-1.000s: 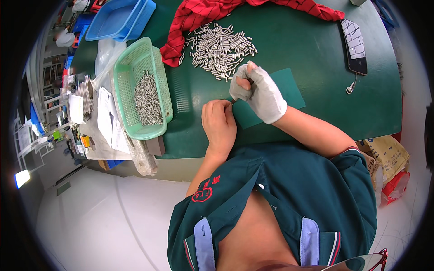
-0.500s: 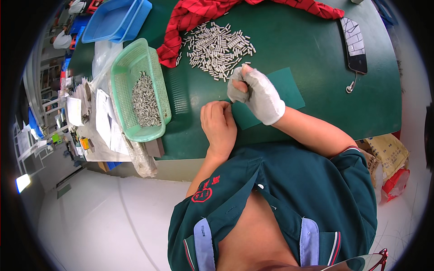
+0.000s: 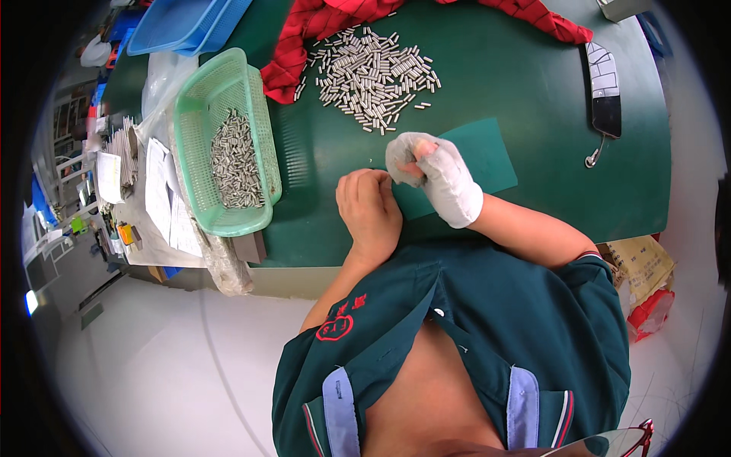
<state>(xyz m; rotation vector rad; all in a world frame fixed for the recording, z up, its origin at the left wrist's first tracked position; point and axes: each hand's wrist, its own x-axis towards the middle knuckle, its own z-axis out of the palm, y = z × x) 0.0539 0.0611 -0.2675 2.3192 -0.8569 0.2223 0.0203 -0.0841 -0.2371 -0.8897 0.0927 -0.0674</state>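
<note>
Bare and curled, my left hand (image 3: 368, 207) rests on the green table, its fingertips pressed together; whatever they pinch is hidden. Close on its right is my right hand (image 3: 440, 179), in a white fingertip-less glove with greyed finger parts. Its thumb and fingers are closed together, and I cannot make out anything between them. Under the right hand lies a flat green sheet (image 3: 487, 156). Beyond both hands spreads a loose pile of small silvery metal cylinders (image 3: 373, 72). To the left, a light green perforated basket (image 3: 268, 145) holds many more small metal pieces (image 3: 238, 164).
A red checked cloth (image 3: 327, 19) lies along the far side of the pile. Blue trays (image 3: 171, 27) stand at the far left. A phone (image 3: 605, 91) with a ring strap lies at the right. Papers (image 3: 164, 190) and plastic wrap lie beside the basket.
My right hand has come down slightly toward me, and its raised thumb has folded in toward the fingers. My left hand stays nearly in place. The whole view has shifted a little.
</note>
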